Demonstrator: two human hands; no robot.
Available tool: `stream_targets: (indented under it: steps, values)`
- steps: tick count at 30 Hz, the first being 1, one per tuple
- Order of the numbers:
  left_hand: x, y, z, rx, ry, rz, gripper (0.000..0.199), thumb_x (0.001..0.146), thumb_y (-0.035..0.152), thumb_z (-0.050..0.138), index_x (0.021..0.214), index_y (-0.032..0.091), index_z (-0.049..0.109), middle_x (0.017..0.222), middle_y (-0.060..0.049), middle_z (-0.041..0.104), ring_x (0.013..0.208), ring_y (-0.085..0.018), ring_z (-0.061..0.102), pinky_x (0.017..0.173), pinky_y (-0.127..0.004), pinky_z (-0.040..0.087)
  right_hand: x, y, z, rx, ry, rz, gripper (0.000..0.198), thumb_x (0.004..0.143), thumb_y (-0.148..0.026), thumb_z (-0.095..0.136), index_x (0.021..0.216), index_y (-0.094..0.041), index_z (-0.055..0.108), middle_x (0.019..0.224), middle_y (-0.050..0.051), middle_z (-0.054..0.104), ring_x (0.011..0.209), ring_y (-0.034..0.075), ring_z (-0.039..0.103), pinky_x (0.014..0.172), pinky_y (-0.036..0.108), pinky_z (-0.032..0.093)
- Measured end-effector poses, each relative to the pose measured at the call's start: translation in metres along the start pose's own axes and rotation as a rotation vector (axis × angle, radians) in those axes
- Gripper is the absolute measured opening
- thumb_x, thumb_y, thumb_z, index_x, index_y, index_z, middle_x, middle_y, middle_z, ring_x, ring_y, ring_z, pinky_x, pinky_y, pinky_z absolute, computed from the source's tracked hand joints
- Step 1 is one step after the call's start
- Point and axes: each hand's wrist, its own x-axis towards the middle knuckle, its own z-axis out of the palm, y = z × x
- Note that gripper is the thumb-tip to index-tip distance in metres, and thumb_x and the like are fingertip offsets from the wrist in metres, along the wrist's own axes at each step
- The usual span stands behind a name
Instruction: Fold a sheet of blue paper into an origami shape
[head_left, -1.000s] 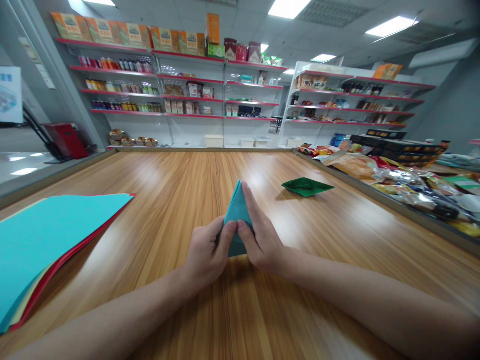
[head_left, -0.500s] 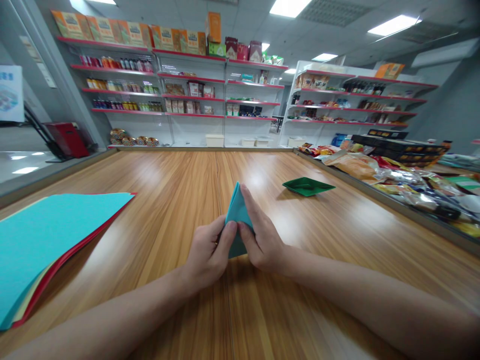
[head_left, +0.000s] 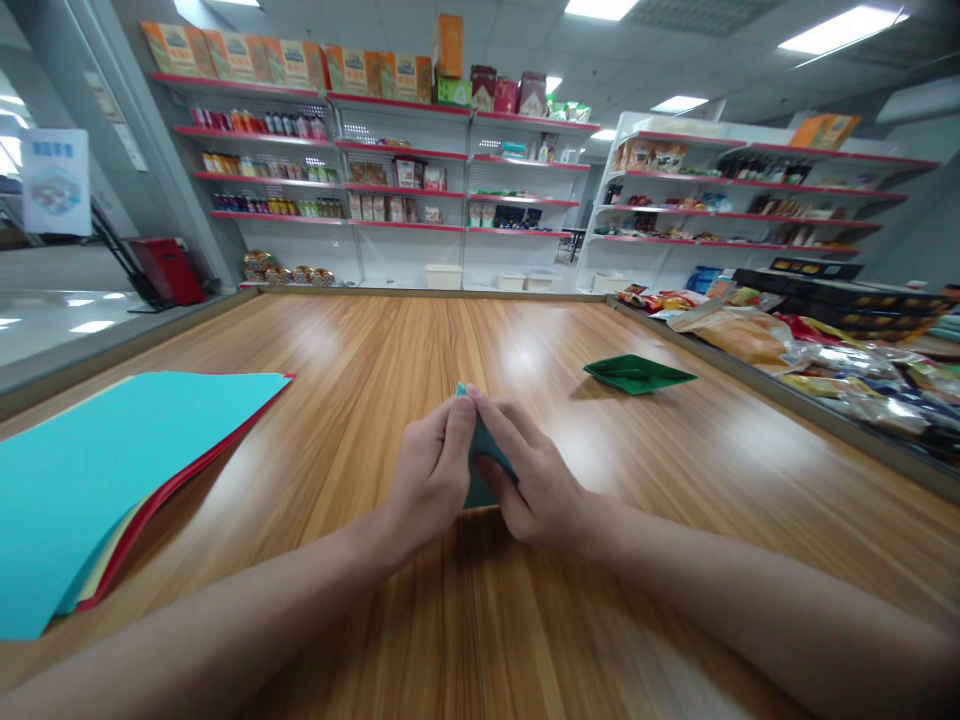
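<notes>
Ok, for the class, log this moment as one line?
left hand: holding folded blue paper | right hand: holding same paper | table, right: folded green paper | table, left: paper stack

No legible txt; sign [head_left: 55,182] & orange boxes [head_left: 244,58] too blurry

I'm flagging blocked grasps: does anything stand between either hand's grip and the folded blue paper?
Nothing visible does: the left-hand grip and right-hand grip both touch the folded blue paper directly. The green paper lies apart to the right; the paper stack lies to the left.
</notes>
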Motion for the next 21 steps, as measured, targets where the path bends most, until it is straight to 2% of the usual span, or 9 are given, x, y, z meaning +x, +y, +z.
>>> stream_targets:
  steps: [5,10,16,21]
  values:
    - [0.002,0.007,0.001,-0.081,0.052,-0.053,0.039,0.095,0.042,0.037,0.068,0.017,0.049,0.063,0.002,0.045,0.055,-0.010,0.040,0.048,-0.022,0.034,-0.002,0.002,0.002,-0.044,-0.009,-0.005,0.073,0.084,-0.011,0.043,0.149,-0.025,0.011,0.118,0.012,0.045,0.102,0.024,0.051,0.081,0.040,0.054]
    - [0.002,0.005,-0.001,-0.033,0.074,-0.056,0.040,0.095,0.040,0.037,0.064,0.018,0.045,0.059,0.003,0.041,0.052,-0.009,0.036,0.046,-0.022,0.032,-0.002,0.004,0.004,-0.064,-0.023,-0.008,0.073,0.084,-0.010,0.042,0.149,-0.025,0.012,0.120,0.013,0.044,0.106,0.025,0.050,0.084,0.041,0.053]
    - [0.002,-0.005,-0.006,0.080,0.005,-0.008,0.034,0.095,0.034,0.038,0.066,0.017,0.046,0.060,0.002,0.043,0.054,-0.010,0.038,0.048,-0.022,0.032,-0.002,0.008,0.004,-0.009,-0.029,0.000,0.068,0.086,-0.012,0.042,0.148,-0.025,0.016,0.119,0.012,0.045,0.109,0.024,0.049,0.090,0.041,0.050]
    - [0.002,-0.010,-0.009,0.002,-0.068,-0.042,0.026,0.092,0.033,0.045,0.073,0.016,0.052,0.064,0.001,0.050,0.059,-0.011,0.044,0.054,-0.023,0.038,-0.002,0.010,0.004,0.018,-0.049,0.034,0.066,0.087,-0.012,0.041,0.148,-0.024,0.018,0.118,0.012,0.046,0.111,0.023,0.048,0.094,0.041,0.047]
